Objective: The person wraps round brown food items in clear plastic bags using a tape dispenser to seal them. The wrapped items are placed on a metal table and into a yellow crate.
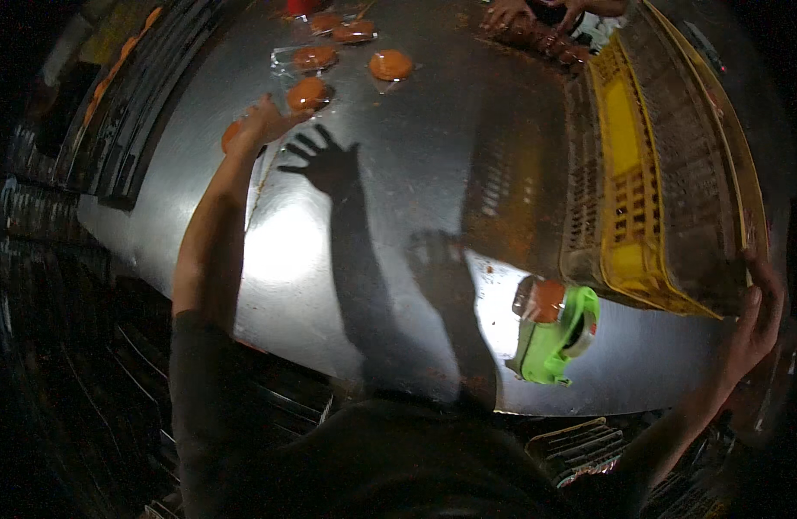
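Stretched across the metal table (398,182), my left hand (264,124) has its fingers apart, and its shadow shows them spread. One round orange item in clear film (309,93) lies right beside its fingertips. Another orange item (230,136) is partly hidden behind the hand. At the far right, my right hand (761,311) is closed on the near end of a plastic crate (705,173), its fingers round the edge. That crate stands on its side against a yellow crate (621,151).
More film-wrapped orange rounds (390,65) lie at the far side. A green tape dispenser (545,355) with a glossy brown-orange part sits near the front edge. Another person's hands (537,13) work on reddish-brown pieces at the far right. Dark stacked racks (113,130) line the left.
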The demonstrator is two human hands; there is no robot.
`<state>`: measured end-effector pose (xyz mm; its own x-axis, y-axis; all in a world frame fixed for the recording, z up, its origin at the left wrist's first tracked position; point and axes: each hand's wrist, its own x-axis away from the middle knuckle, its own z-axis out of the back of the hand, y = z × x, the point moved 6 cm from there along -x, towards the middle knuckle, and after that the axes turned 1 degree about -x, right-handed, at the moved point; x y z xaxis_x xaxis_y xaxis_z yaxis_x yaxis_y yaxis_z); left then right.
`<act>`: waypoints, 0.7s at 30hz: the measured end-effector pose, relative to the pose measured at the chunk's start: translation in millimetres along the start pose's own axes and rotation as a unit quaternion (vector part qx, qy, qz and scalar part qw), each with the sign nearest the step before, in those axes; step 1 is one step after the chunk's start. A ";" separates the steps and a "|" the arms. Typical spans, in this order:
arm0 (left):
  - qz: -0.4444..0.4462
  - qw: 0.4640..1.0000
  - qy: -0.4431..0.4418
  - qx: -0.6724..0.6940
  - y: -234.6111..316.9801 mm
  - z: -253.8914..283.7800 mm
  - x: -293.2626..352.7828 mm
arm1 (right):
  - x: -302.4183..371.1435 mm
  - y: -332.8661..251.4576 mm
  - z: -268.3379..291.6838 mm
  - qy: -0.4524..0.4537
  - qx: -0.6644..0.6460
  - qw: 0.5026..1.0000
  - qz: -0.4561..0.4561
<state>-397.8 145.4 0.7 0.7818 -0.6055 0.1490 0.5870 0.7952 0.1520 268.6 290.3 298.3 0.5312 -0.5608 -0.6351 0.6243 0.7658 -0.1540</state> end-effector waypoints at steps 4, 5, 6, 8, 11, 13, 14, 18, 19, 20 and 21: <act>0.150 0.985 -0.003 0.081 -77.3 -33.8 -36.0 | -3.8 -11.2 -12.4 -0.034 0.028 0.998 -0.041; 0.134 0.989 -0.006 0.063 -87.6 -48.7 -53.4 | -10.7 -19.4 -16.9 -0.044 0.015 0.998 -0.031; 0.117 0.992 -0.008 0.043 -94.0 -66.2 -77.6 | -15.7 -25.5 -21.6 -0.053 0.002 0.998 -0.023; 0.093 0.994 -0.002 0.050 -71.7 -70.4 -95.4 | -18.7 -40.8 -31.5 -0.064 -0.008 0.998 -0.019; 0.074 0.996 0.018 0.055 -15.5 -64.0 -81.6 | -24.4 -74.9 -65.8 -0.073 -0.060 0.995 -0.004; -0.007 0.999 0.002 -0.043 26.8 -73.6 -48.7 | -18.1 -93.7 -80.4 -0.083 -0.127 0.988 -0.001; -0.042 0.998 0.008 -0.037 44.5 -78.1 -28.9 | -4.1 -88.9 -84.9 -0.083 -0.140 0.986 -0.042; -0.215 0.976 0.014 -0.040 121.0 -87.0 95.8 | 63.7 -96.6 -143.0 -0.160 -0.203 0.947 -0.191; -0.260 0.964 0.024 -0.057 134.8 -93.1 138.1 | 85.8 -107.2 -165.2 -0.199 -0.262 0.906 -0.267; -0.293 0.954 0.035 -0.051 145.9 -99.4 178.7 | 124.6 -97.9 -200.0 -0.266 -0.336 0.859 -0.279; -0.315 0.948 0.020 -0.048 155.6 -101.9 215.6 | 155.1 -96.1 -225.6 -0.238 -0.306 0.885 -0.257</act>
<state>-116.4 141.8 -43.0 0.2760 -0.9609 0.0215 0.9548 0.2767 0.1085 161.8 200.7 43.8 0.5401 -0.8416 0.0070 0.5032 0.3162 -0.8042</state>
